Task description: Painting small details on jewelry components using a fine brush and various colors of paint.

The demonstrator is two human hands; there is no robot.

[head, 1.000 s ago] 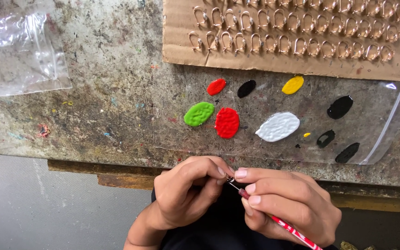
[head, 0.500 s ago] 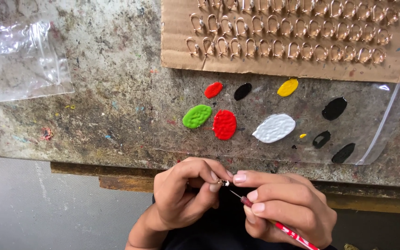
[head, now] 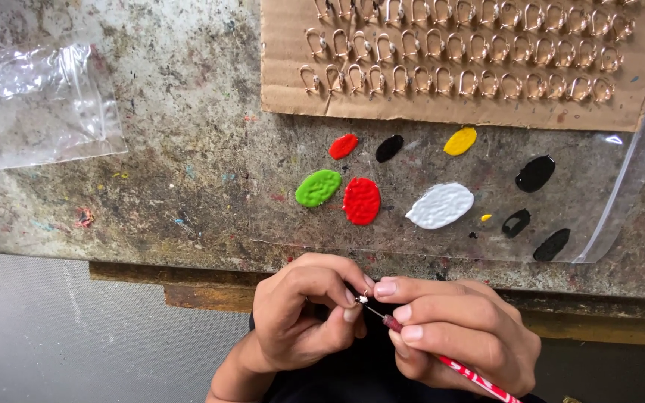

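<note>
Three rows of hooks (head: 457, 52) on cardboard (head: 442, 112)

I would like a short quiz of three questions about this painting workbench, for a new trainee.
1. True or false: the right hand holds a thin brush with a red handle.
2. Which paint blob lies directly beside the green blob? A) yellow B) large red C) white
3. Fill in: the rows of small metal hooks are stuck in a sheet of ____.

Key
1. True. Its tip meets a tiny piece pinched in the left hand.
2. B. The large red blob sits just right of the green one; the white blob and yellow blob are further off.
3. Cardboard, at the top of the bench, holding the metal hooks.
</note>
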